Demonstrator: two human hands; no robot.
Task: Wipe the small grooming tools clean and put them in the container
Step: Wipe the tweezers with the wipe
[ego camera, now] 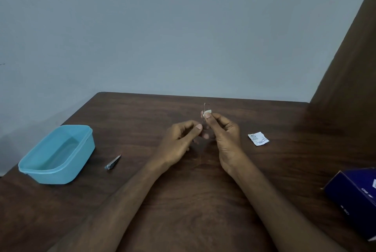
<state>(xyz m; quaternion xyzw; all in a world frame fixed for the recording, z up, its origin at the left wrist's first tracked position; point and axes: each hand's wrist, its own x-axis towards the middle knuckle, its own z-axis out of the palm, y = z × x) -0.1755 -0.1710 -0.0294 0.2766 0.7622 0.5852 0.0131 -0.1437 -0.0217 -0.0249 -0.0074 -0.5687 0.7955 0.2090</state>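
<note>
Tweezers upright between raised hands: right pinches wipe on them, left grips below.

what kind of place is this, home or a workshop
Probably a plain room at home, though that is a guess: a dark wood-grain table pushed against a bare grey-blue wall, with only a blue plastic container and a nail clipper on it.

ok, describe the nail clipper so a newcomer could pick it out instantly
Start at the blue plastic container on the left of the wooden table. Just right of it, apart, lies the nail clipper. It is the only loose metal thing, small, silvery and wedge-shaped.
</note>
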